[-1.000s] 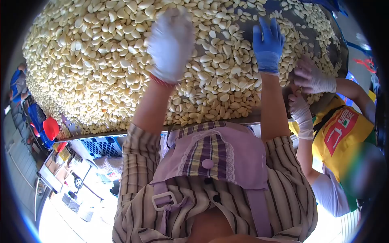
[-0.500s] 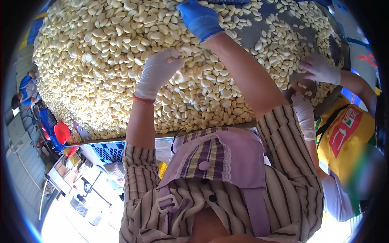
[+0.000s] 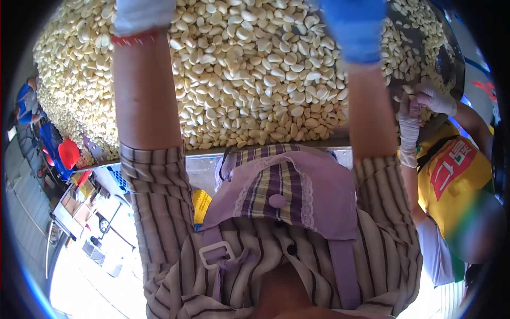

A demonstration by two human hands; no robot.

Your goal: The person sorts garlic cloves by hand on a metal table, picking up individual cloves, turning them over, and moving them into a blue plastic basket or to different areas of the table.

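Observation:
Peeled garlic cloves [image 3: 255,69] cover the metal table [image 3: 319,143] in a wide, dense layer. My left hand [image 3: 144,15], in a white glove with a red cord bracelet at the wrist, reaches far over the cloves at the upper left. Its fingers are cut off by the top edge of the view. At the upper right, my right hand [image 3: 358,32] wears a blue glove and is smeared by motion above the cloves. Its fingertips also lie out of view, so I cannot see whether either hand holds anything.
A co-worker in a yellow vest [image 3: 462,165] stands at the right; that person's gloved hands [image 3: 419,103] meet over the cloves there. At the left are a red container [image 3: 69,154] and another person in blue [image 3: 26,103]. Something yellow [image 3: 201,204] is beside my apron.
My left hand has moved outward, up and to the left. My right hand has swung to the right. The co-worker's two hands have come together.

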